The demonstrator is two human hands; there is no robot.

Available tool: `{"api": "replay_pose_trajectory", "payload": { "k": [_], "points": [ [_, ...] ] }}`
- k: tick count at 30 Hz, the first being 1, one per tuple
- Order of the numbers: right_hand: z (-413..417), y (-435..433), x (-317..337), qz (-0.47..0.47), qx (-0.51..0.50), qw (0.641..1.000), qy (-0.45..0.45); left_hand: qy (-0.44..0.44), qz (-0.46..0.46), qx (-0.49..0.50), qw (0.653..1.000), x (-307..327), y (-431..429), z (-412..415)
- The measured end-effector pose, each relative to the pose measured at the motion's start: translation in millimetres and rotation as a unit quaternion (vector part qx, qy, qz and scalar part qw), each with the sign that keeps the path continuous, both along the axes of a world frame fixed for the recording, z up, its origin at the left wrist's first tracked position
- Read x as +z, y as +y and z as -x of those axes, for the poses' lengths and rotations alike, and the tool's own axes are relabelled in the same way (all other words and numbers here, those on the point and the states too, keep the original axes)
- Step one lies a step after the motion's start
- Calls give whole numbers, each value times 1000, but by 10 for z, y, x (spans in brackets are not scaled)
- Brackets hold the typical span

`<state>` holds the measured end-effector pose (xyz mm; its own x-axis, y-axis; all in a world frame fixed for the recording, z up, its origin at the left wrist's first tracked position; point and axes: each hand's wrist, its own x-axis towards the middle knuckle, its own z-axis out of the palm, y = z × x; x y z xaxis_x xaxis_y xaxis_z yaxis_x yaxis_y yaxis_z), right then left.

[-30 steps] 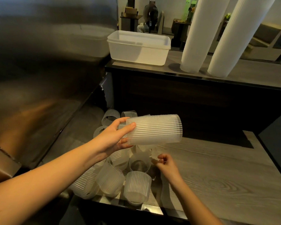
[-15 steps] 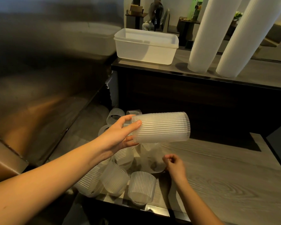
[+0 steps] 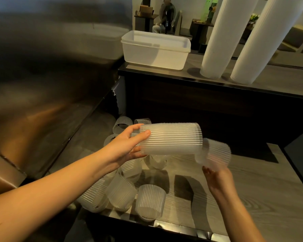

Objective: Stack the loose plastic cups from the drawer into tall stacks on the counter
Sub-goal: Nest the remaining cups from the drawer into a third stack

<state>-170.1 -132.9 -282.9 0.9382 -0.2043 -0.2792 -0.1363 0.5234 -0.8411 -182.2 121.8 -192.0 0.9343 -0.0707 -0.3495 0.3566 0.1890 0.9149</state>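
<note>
Left hand point(image 3: 128, 145) curls around the narrow end of a ribbed, frosted stack point(image 3: 171, 138), held level above the drawer point(image 3: 178, 228). Right hand point(image 3: 217, 179) grips a blurred ribbed cup point(image 3: 214, 152) from below, just beside the stack's open mouth. Loose cups point(image 3: 150, 199) lie tumbled in the drawer, and two tall stacks point(image 3: 222, 37) stand on the tabletop point(image 3: 278, 81) behind.

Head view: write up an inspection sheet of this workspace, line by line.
Surface: wood-grain counter.
Job's things: nested cup stack held sideways; single cup, blurred, at its open end; loose cups lying in the drawer; two tall stacks on the upper counter.
Clutter: white tub on the upper counter.
Grips: left hand holds the nested cup stack; right hand holds the single cup.
Cables: nothing seen.
Surroundings: steel panel at left; seated person behind.
</note>
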Motion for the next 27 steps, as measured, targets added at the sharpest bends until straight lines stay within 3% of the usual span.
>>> {"api": "replay_pose_trajectory", "payload": {
  "k": [6,10,21,27],
  "points": [
    [-150,-27,272,-56,58,996,-47,6,3,0,1000,8,-11,9],
    [-174,29,325,30,114,992,-52,0,1,-17,1000,27,-14,18],
    [-90,286,327,304,91,942,-105,-9,-14,-19,1000,42,-14,35],
    [-164,353,276,289,77,947,-116,-21,-9,17,1000,12,-3,-5]
  ]
}}
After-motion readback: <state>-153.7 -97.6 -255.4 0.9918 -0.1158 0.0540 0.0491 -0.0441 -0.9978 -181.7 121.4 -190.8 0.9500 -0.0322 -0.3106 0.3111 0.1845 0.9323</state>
